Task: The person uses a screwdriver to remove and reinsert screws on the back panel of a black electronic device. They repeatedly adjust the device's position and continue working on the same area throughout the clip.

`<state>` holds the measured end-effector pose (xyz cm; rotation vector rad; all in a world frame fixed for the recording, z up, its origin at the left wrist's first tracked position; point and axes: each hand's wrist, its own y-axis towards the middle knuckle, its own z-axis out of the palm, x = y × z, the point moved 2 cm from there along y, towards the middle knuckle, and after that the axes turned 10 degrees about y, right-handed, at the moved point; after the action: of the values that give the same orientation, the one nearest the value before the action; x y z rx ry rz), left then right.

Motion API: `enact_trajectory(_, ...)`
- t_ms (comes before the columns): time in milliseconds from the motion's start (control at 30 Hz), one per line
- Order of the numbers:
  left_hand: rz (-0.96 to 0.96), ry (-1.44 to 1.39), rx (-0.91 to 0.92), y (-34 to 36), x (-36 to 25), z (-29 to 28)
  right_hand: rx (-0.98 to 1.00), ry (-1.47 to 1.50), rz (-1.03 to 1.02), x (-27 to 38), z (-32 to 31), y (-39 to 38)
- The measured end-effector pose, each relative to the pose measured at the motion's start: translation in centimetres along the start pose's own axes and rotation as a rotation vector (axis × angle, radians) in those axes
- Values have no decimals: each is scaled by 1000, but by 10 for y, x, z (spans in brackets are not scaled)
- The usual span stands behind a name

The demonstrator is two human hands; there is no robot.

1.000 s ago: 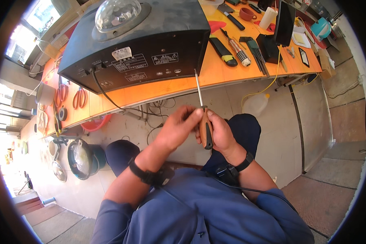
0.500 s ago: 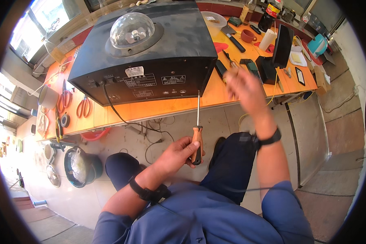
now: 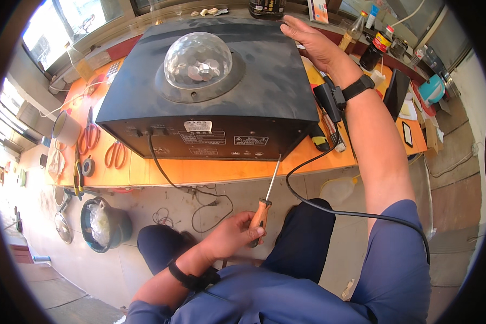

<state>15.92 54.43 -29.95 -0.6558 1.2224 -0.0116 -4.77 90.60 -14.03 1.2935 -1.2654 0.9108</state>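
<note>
A black metal box (image 3: pixel 124 97) with a clear faceted dome (image 3: pixel 197 59) on top sits on the orange table, its labelled panel facing me. My left hand (image 3: pixel 233 235) is closed round the wood-and-black handle of a screwdriver (image 3: pixel 261 213). Its thin shaft slants up, and the tip meets the panel's lower right corner; a screw there is too small to make out. At the box's far right corner, my right hand (image 3: pixel 316 46) lies against the edge with fingers stretched out and holds nothing. A black power cord (image 3: pixel 159 162) hangs from the panel.
Scissors (image 3: pixel 115 155), pliers (image 3: pixel 78 175) and a roll of black tape (image 3: pixel 88 166) lie at the table's left. Bottles (image 3: pixel 353 32) stand at the back right. A bucket (image 3: pixel 108 229) is on the floor at left. A black cable crosses before my right arm.
My right hand has gone from above the tools on the right to the box's far corner. The screwdriver is more tilted now, its tip still at the panel corner. The view has shifted.
</note>
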Motion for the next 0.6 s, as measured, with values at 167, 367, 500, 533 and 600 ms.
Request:
enact_trajectory(167,11,-29,-42,-2,4,1,-42,93,20,-14,9,29)
enact_trajectory(367,-3,-98,-140,-16,8,4,-174,69,37,-19,12,33)
enact_trajectory(500,27,-114,-257,-31,10,9,-232,41,25,-19,8,22)
enact_trajectory(533,43,-120,-280,-35,11,10,-247,28,22,-19,6,19)
enact_trajectory(600,35,-136,-307,-42,13,11,-274,24,24,-21,3,13)
